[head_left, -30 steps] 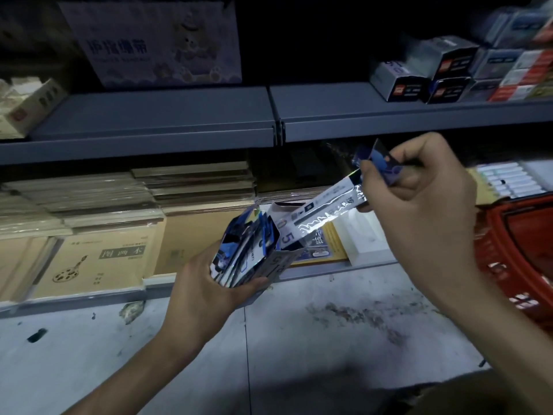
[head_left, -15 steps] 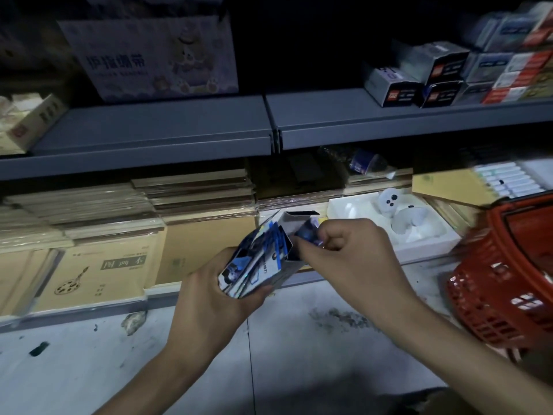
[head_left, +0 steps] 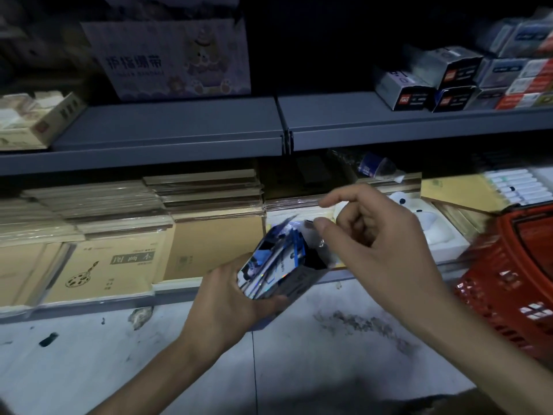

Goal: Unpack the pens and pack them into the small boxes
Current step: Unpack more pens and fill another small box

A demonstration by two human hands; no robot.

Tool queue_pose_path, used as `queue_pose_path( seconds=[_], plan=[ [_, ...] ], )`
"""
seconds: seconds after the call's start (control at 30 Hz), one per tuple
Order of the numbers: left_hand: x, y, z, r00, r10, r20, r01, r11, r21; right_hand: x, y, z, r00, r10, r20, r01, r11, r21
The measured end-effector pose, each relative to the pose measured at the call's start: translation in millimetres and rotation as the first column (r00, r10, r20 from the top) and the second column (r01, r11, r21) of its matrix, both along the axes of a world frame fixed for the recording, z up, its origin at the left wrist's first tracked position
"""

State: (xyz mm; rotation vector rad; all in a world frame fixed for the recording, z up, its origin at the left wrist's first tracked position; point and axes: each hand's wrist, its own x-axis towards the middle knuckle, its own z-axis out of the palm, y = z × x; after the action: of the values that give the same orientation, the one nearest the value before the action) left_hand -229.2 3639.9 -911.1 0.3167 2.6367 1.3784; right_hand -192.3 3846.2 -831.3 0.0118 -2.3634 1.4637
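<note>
Head view: the left hand (head_left: 227, 298) grips a small box (head_left: 302, 280) from below, tilted with its open top toward the shelves. A bundle of blue-and-silver pen packets (head_left: 269, 262) stands in the box, pressed to its left side. The right hand (head_left: 377, 241) hangs just above the opening, fingers loosely curled and holding nothing, thumb tip near the box's upper flap. A red basket (head_left: 514, 277) sits at the right, and stacked sketchbooks (head_left: 119, 262) fill the lower shelf.
</note>
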Motion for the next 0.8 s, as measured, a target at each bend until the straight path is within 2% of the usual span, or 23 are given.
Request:
queue_pose_path(
  seconds=[0.1, 0.17, 0.27, 0.4, 0.47, 0.53, 0.63, 0.8],
  plan=[
    [0, 0, -4, 0.996, -0.078, 0.034, 0.08, 0.995, -0.057, -2, 8, -1, 0.995, 0.097, 0.02, -0.099, 0.978, 0.184],
    [1, 1, -5, 0.993, -0.116, 0.032, 0.118, 0.991, -0.067, -6, 13, -4, 0.986, 0.155, 0.068, -0.167, 0.955, 0.246],
    [2, 3, -3, 0.989, -0.141, 0.052, 0.144, 0.987, -0.07, -9, 17, -5, 0.979, 0.188, 0.08, -0.202, 0.951, 0.235],
    [1, 3, -1, 0.986, -0.138, 0.089, 0.142, 0.989, -0.042, -10, 16, -1, 0.988, 0.14, -0.063, -0.127, 0.975, 0.182],
    [3, 4, 0, 0.987, -0.141, 0.083, 0.144, 0.989, -0.027, -11, 18, 5, 0.989, 0.078, -0.124, -0.064, 0.991, 0.115],
    [4, 4, 0, 0.986, -0.132, 0.1, 0.134, 0.991, -0.019, -11, 22, 13, 0.989, 0.024, -0.145, -0.031, 0.998, -0.046],
    [3, 3, -2, 0.987, -0.087, 0.133, 0.088, 0.996, -0.003, -10, 24, 22, 0.995, -0.011, -0.097, -0.019, 0.953, -0.302],
    [3, 3, -4, 0.991, -0.051, 0.12, 0.047, 0.998, 0.037, -10, 21, 18, 1.0, -0.001, -0.02, -0.008, 0.892, -0.452]
  ],
)
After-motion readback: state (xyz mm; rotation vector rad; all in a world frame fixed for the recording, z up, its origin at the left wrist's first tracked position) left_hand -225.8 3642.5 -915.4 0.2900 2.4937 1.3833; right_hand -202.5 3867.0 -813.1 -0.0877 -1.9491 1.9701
